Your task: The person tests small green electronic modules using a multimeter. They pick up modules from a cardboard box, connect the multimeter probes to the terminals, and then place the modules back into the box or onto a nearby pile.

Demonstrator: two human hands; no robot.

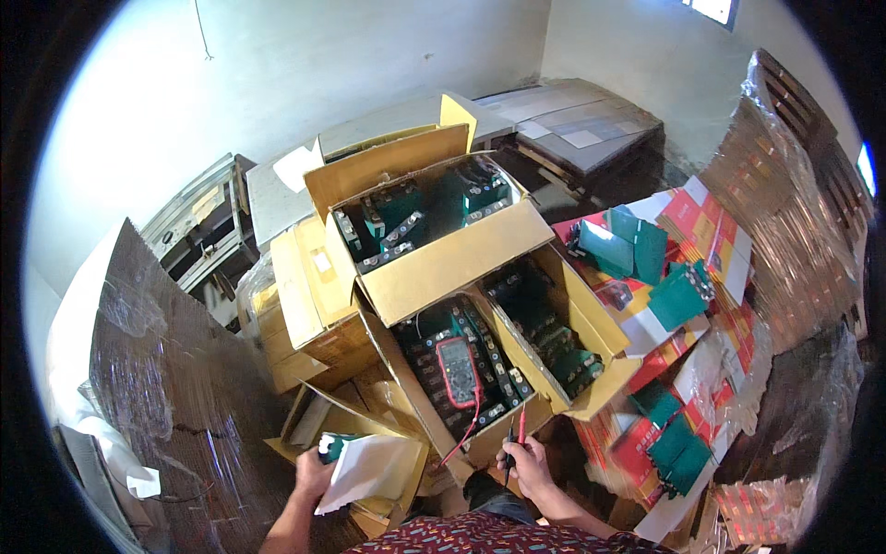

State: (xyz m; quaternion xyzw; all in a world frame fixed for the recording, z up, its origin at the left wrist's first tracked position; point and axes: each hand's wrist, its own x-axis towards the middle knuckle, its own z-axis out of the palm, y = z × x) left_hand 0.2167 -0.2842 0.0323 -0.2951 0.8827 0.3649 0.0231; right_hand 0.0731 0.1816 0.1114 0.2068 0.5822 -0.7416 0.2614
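My left hand [315, 475] is closed round a small green block [334, 446], seemingly a battery cell, at the lower left. A white sheet [371, 468] slants down beside it; whether my fingers also grip the sheet is unclear. My right hand [530, 466] pinches a red test probe [522, 425] and a black test probe [509, 451] together, tips up. Ahead of my hands, a red-framed multimeter [457, 371] lies on green battery cells in an open carton [394, 367]. Its red lead [471, 427] hangs over the near edge.
Another carton [443, 277] of green cells stands behind; one [604, 371] adjoins on the right. An open carton [406, 443] sits by my left hand. Green cells [678, 297] lie on red-and-white cardboard [620, 406] at right. A wrapped stack [175, 379] rises at left.
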